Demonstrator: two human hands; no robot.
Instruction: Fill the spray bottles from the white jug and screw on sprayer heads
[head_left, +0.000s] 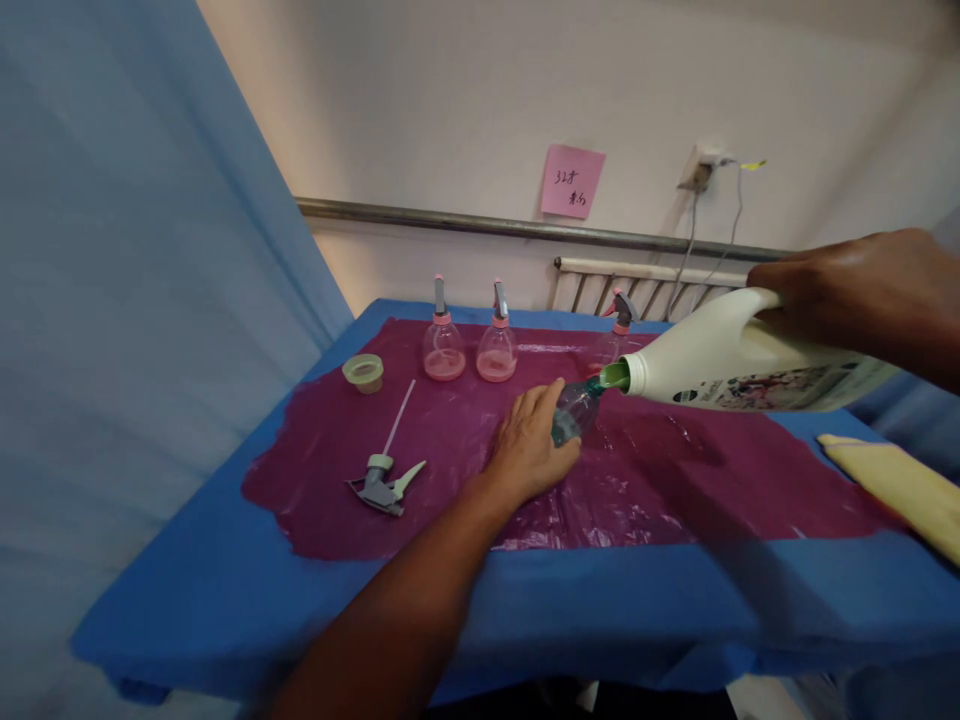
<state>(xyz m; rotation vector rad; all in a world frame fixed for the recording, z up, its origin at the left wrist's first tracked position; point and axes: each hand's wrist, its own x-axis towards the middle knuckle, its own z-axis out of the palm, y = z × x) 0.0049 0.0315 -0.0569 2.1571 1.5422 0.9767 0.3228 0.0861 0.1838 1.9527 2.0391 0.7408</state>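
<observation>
My left hand [531, 440] is wrapped round a clear spray bottle [576, 410] without its spray head, which leans to the right. My right hand [862, 295] grips the handle of a large cream detergent jug [697, 355], tipped on its side. The jug's green spout [616, 377] meets the mouth of the small bottle, and some bluish-green liquid seems to be inside the bottle. To the left of my left hand lies a grey and pale green spray head [380, 487], its thin tube pointing away from me.
Two spray bottles with pink liquid, one [444, 350] beside the other [496, 350], stand at the back. A third spray bottle [616, 335] is partly hidden behind the jug. A small lidded tub [364, 372] and a folded yellow cloth [892, 480] flank the purple sheet [322, 440].
</observation>
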